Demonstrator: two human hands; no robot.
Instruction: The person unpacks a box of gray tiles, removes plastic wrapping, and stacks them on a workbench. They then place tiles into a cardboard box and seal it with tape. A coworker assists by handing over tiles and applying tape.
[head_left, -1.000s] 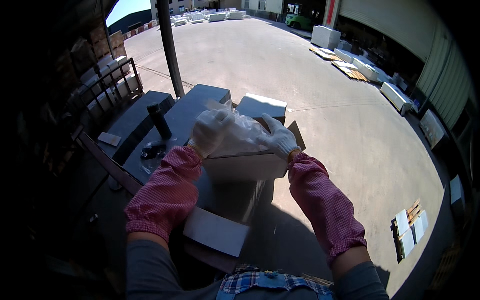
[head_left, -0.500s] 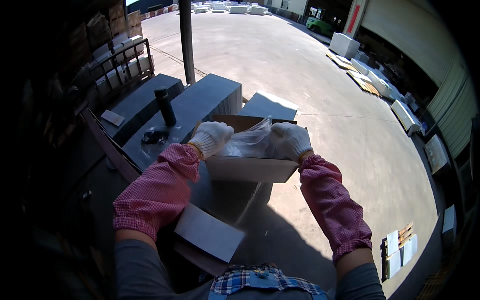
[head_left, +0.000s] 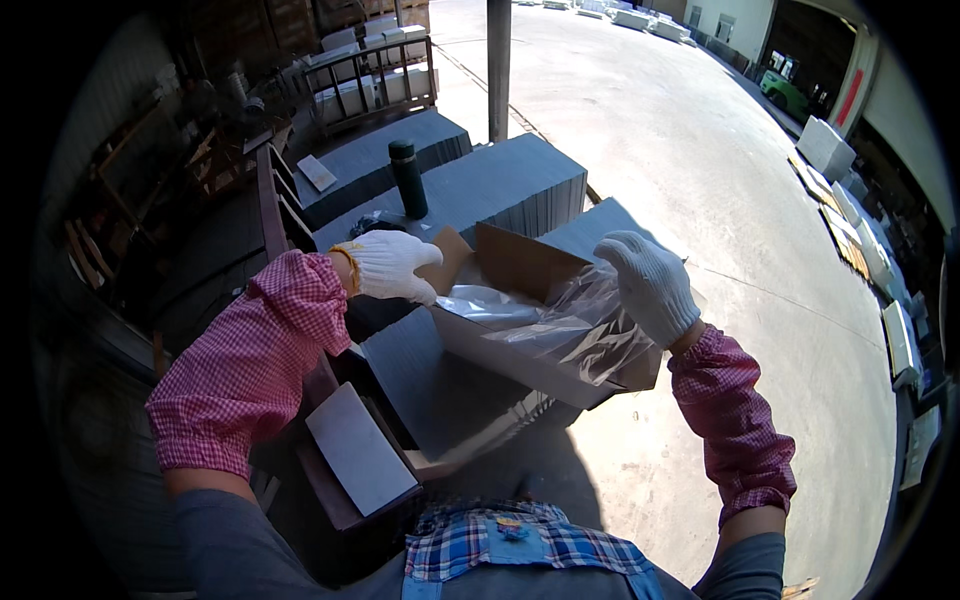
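Note:
An open cardboard box [head_left: 530, 360], white outside and brown inside, sits tilted in front of me. Clear plastic bag film [head_left: 575, 325] bunches inside it and spreads over its right end. My left hand [head_left: 390, 267], in a white knit glove, is at the box's left corner beside a raised flap, thumb and fingers apart and nothing between them. Above the right end is my right hand [head_left: 650, 285], also gloved, its fingers curled on the film's edge. What lies beneath the film is hard to make out.
Stacks of grey slabs [head_left: 480, 185] stand behind the box, with a dark green bottle [head_left: 408, 180] on one. A white tile [head_left: 360, 448] leans near my left side. Behind the stacks rises a post [head_left: 498, 70]. A metal rack [head_left: 375, 85] stands far left.
My view has turned left. My hands have moved apart; the left has let go of the plastic and moved to the box's corner. The film is now spread over the box's right end.

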